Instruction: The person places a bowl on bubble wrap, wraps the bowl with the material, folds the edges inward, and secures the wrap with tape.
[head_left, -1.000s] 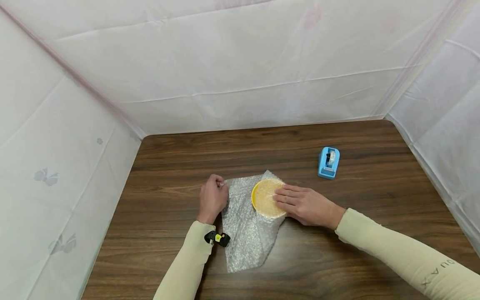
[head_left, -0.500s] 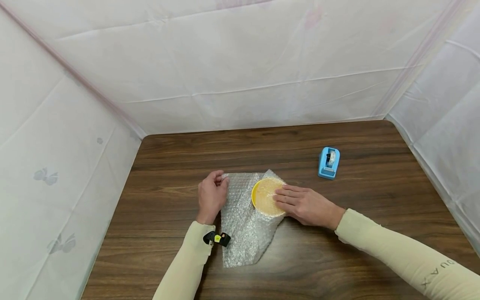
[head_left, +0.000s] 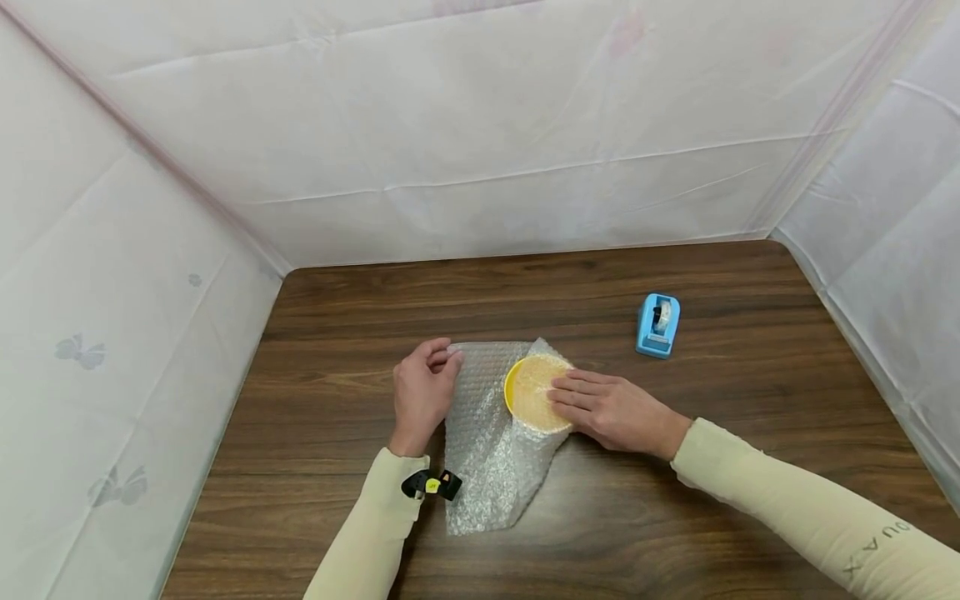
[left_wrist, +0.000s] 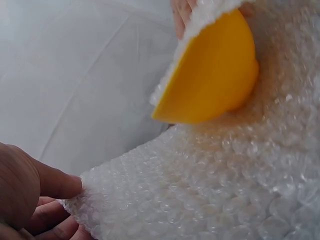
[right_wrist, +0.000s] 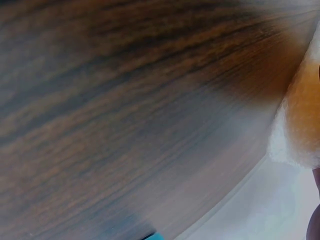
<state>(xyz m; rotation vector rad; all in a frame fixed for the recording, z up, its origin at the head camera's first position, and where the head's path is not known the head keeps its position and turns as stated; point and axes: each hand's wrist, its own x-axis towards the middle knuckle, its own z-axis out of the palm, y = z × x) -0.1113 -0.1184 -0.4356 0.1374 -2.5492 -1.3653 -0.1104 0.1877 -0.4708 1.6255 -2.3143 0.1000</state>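
A yellow bowl sits on a sheet of bubble wrap, with the wrap's right part folded over its top. The bowl's left side shows bare in the left wrist view. My left hand pinches the far left corner of the wrap between thumb and fingers. With fingers straight, my right hand presses on the wrapped bowl from the right. In the right wrist view only the wrapped bowl's edge and a bit of the fingers show.
A blue tape dispenser with a roll of tape stands at the back right of the dark wooden table. White sheeting hangs behind the table and along both sides.
My left hand has shifted slightly away from me, drawing the wrap's far left corner outward and flattening the sheet. The right hand has stayed on the bowl.
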